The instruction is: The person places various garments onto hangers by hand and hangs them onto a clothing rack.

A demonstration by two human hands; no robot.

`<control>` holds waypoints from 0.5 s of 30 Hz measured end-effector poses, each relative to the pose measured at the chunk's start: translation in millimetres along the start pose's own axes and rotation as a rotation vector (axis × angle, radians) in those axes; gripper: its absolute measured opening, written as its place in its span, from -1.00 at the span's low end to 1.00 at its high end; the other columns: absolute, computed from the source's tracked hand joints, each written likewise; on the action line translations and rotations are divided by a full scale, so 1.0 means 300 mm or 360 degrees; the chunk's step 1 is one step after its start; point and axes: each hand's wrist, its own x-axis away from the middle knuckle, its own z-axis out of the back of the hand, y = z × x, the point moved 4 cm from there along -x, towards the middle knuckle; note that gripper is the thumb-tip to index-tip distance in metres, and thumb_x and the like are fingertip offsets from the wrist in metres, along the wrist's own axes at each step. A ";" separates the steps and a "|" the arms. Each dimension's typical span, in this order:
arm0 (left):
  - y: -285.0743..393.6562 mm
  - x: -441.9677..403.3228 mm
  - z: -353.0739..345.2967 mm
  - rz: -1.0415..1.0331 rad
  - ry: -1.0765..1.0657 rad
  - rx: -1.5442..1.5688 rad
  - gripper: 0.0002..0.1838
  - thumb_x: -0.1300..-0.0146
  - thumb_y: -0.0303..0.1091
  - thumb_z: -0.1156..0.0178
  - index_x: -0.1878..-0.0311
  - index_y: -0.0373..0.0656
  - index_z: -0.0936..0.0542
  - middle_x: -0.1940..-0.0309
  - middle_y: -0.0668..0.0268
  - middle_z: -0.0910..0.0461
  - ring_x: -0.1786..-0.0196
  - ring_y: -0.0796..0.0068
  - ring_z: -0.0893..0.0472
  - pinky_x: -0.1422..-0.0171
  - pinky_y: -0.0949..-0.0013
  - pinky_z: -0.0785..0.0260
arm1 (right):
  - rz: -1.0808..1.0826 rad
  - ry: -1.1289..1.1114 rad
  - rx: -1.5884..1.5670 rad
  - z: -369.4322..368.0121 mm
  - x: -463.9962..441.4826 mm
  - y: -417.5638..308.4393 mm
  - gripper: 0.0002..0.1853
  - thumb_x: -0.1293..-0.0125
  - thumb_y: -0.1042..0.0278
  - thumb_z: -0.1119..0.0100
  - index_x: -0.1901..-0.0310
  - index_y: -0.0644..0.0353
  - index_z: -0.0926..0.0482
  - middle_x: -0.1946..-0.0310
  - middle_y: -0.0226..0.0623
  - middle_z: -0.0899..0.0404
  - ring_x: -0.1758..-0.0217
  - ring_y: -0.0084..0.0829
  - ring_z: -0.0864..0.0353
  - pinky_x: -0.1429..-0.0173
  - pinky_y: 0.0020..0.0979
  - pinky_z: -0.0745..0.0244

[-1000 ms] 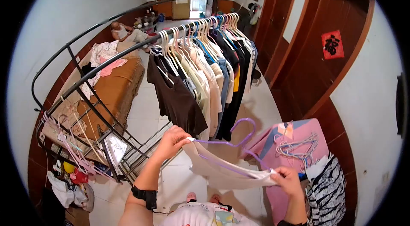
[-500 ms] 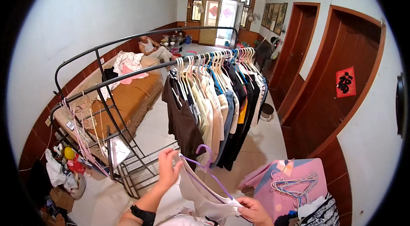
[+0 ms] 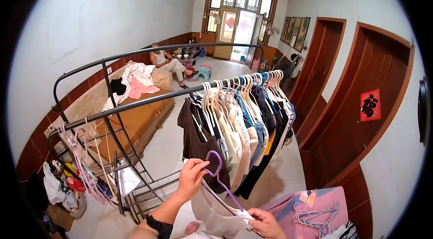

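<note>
A purple clothes hanger (image 3: 232, 198) carries a pale sleeveless top (image 3: 212, 214) in front of my body. My left hand (image 3: 193, 178) is closed on the hanger just below its hook, at the left side. With thumb and fingers, my right hand (image 3: 266, 223) pinches the top's right shoulder over the hanger's end. Just beyond the purple hook, a dark brown top (image 3: 198, 142) hangs first in a row of clothes on a black metal rail (image 3: 176, 92). The lower part of the pale top runs out of view.
Several bare hangers (image 3: 318, 216) lie on a pink cloth-covered surface (image 3: 333, 196) at lower right. More bare hangers (image 3: 81, 148) hang at the rail's left end. Behind the rail stands a bed (image 3: 144, 124); a person (image 3: 169, 64) sits beyond it. Bags (image 3: 58, 187) lie at lower left.
My left hand has gone from raised, partly spread fingers at the top's left shoulder to a grip near the hanger's hook. My right hand keeps its pinch. The view has tilted up.
</note>
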 end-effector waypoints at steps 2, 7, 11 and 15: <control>-0.085 -0.064 0.009 -0.0036 0.0011 0.0026 -0.73 -0.04 -0.57 -0.34 0.14 -0.16 -0.68 0.26 0.24 -0.57 0.17 0.20 -0.56 0.08 0.28 -0.42 | -0.0191 0.0065 -0.0016 -0.020 -0.106 -0.018 -0.70 -0.31 0.47 -0.16 -0.07 0.27 -0.53 0.34 -0.52 -0.56 0.46 -0.77 -0.41 0.43 -0.67 -0.29; -0.281 -0.278 0.020 0.0047 0.0135 0.0030 -0.77 -0.07 -0.59 -0.32 0.17 -0.18 -0.69 0.30 0.22 -0.55 0.19 0.23 -0.57 0.10 0.28 -0.43 | -0.0280 0.0138 -0.0107 -0.122 -0.390 -0.073 -0.72 -0.30 0.51 -0.12 -0.04 0.34 -0.55 0.38 -0.48 -0.56 0.55 -0.77 -0.31 0.52 -0.68 -0.16; -0.377 -0.430 0.015 -0.0047 0.0224 0.0023 -0.76 -0.11 -0.60 -0.30 0.12 -0.19 -0.69 0.25 0.23 -0.55 0.21 0.24 -0.59 0.12 0.33 -0.45 | -0.0168 0.0303 -0.0085 -0.166 -0.550 -0.125 -0.72 -0.31 0.51 -0.11 -0.04 0.35 -0.56 0.34 -0.47 -0.58 0.55 -0.77 -0.31 0.50 -0.69 -0.18; -0.443 -0.526 -0.014 0.0171 0.0315 0.0220 -0.76 -0.15 -0.63 -0.25 0.11 -0.18 -0.68 0.20 0.22 -0.56 0.14 0.28 -0.60 0.07 0.38 -0.45 | -0.0030 0.0308 0.0031 -0.163 -0.677 -0.123 -0.74 -0.32 0.52 -0.12 -0.03 0.35 -0.56 0.32 -0.49 -0.58 0.53 -0.80 -0.32 0.48 -0.70 -0.20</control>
